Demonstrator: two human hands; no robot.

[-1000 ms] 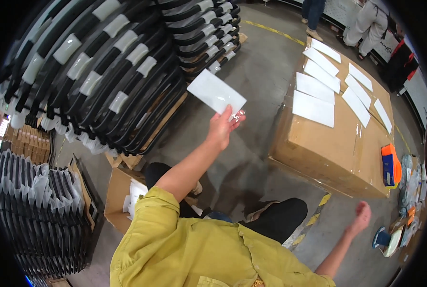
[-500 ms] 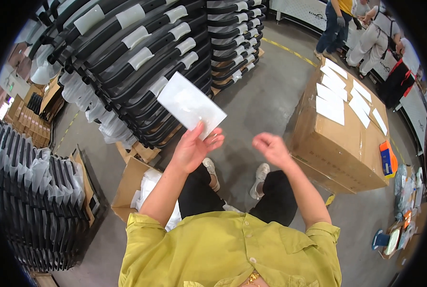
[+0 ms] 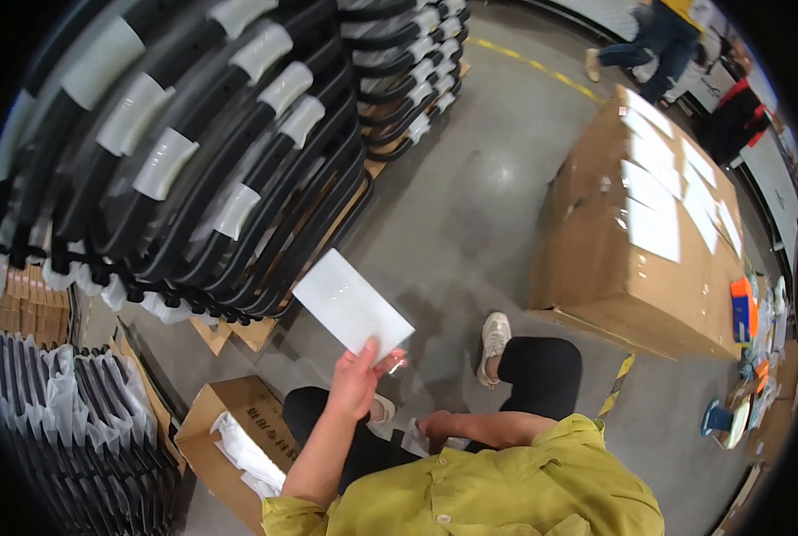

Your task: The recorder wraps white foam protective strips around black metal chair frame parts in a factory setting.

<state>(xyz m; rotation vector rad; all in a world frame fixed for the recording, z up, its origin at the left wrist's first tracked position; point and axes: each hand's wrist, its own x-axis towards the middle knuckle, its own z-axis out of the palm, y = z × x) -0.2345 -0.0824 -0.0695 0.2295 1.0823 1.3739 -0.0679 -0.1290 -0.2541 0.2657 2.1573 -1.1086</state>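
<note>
My left hand [image 3: 356, 380] grips a flat white rectangular sheet [image 3: 350, 299] by its near corner, thumb on top. A shiny clear bit of film [image 3: 399, 360] shows by the fingers. Low in front of my body is my right hand [image 3: 433, 427], beside my trouser leg; its fingers are blurred and partly hidden. Beyond the sheet rises a tall stack of black curved tubular frames [image 3: 265, 170] with white wraps [image 3: 165, 163] round the bars. To my left stands an open cardboard box [image 3: 204, 415] with crumpled white sheets [image 3: 247, 456] inside.
A big cardboard carton [image 3: 587, 259] at the right carries several white sheets [image 3: 654, 223] and an orange and blue object [image 3: 744, 311]. More black frames [image 3: 104, 420] with plastic film stand at the lower left. At the upper right a person [image 3: 654, 54] is walking.
My right hand has dropped from in front of me to low by my legs. My left hand, still holding the white sheet, is lower in view. The view has shifted and the background person has moved.
</note>
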